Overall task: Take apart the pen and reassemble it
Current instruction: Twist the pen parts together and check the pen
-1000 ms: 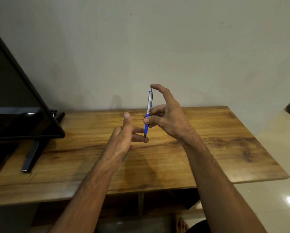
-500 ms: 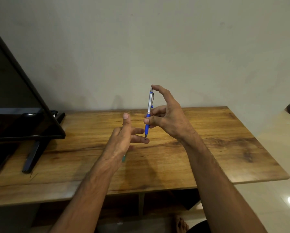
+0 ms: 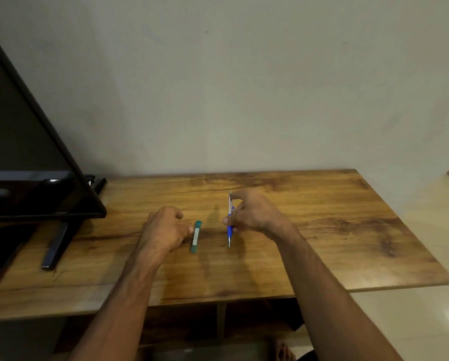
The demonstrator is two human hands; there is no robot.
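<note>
Pinching pen (image 3: 230,220), right hand (image 3: 254,213)

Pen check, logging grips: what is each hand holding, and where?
Right hand holds the pen upright, fingers at top and blue grip. Left hand holds nothing.

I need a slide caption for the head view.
Right hand holds pen upright above wooden table.

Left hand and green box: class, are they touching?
Cannot tell. In the head view the left hand has its fingertips right at the green box's edge; no gap or contact shows.
</note>
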